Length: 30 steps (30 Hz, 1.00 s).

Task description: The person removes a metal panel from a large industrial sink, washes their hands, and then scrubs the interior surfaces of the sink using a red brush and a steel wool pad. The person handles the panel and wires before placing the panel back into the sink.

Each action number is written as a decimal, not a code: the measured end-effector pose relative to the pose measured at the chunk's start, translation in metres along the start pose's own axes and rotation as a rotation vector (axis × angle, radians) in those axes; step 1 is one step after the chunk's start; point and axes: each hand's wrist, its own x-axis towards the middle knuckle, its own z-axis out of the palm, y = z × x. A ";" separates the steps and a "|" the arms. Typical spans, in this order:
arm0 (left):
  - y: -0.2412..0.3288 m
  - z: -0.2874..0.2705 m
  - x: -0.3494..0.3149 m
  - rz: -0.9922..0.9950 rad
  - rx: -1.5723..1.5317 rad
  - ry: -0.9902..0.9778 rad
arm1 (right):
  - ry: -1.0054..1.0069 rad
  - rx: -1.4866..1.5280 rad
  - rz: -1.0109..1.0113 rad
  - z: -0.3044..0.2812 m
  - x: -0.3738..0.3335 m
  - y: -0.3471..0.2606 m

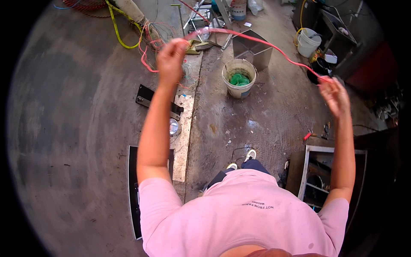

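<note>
A long pinkish-red cord or strip (276, 48) runs in a slack arc between my two raised hands; its exact kind is hard to tell. My left hand (170, 62) is closed on it at the upper left, where the strip is blurred. Its other end is pinched between the fingers of my right hand (335, 96), farther to the right and a little lower. Beside my left hand lies a tangle of thin red and pale wires (153, 36). Between the hands, on the floor, stands a white bucket (238, 91) with green material inside.
A dark metal panel (252, 49) leans behind the bucket. Another white bucket (308, 43) stands at the far right. Open dark metal frames flank me, one at the right (305, 171) and one at the left (133, 192). A yellow hose (117, 32) lies far left.
</note>
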 end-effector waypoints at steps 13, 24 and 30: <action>-0.106 -0.076 0.227 0.030 0.313 0.271 | 0.032 -0.332 0.394 -0.044 0.105 0.096; -0.247 -0.092 0.452 -0.066 0.476 0.544 | 0.569 -0.405 0.324 -0.144 0.225 0.104; -0.373 -0.142 0.593 -0.361 0.450 0.651 | 0.791 -0.397 0.420 -0.193 0.239 0.127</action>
